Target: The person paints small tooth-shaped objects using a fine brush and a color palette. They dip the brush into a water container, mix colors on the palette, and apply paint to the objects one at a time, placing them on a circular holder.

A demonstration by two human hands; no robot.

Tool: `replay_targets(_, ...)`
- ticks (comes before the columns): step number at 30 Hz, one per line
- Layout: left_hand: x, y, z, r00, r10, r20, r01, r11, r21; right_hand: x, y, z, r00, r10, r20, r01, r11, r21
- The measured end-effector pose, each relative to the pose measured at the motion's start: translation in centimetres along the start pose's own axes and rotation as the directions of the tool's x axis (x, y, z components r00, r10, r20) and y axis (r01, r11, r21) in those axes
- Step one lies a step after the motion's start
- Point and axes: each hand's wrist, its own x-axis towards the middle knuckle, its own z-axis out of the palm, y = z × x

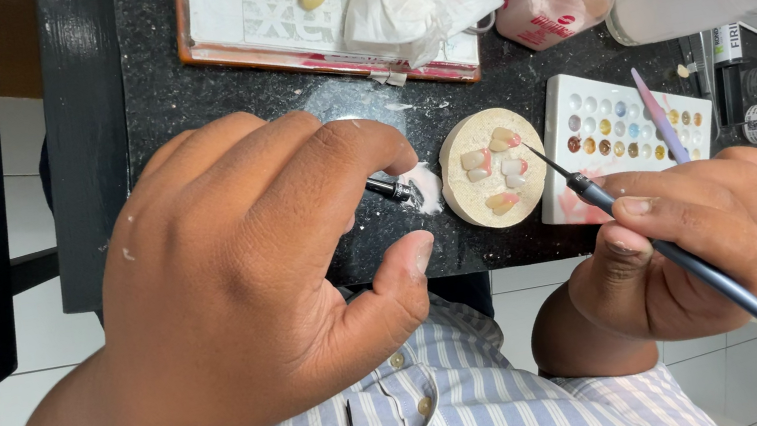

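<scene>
The left hand pinches a thin dark tool just beside a round beige disc bearing small tooth pieces. The right hand holds a fine brush, its tip near the disc's edge. A white palette lies just beyond on the black worktop.

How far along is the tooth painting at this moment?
Done: several tooth pieces on the round tan disc already show pink and yellowish colour. In hand: the right hand aims a fine brush at them; the left hand holds a dark tool. Left: cannot tell; coverage looks uneven.
</scene>
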Motion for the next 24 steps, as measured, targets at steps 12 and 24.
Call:
replay_targets(12,0.01,-0.06,-0.07,1.0,0.009,0.008,-0.009,1.0,-0.008,-0.03,0.19,0.28,1.0,0.001,-0.024,-0.001,1.0,0.011)
replay_targets(24,-0.02,0.08,-0.06,1.0,0.023,-0.012,-0.023,1.0,0.007,0.06,0.12,0.23,1.0,-0.005,-0.021,0.005,1.0,0.008)
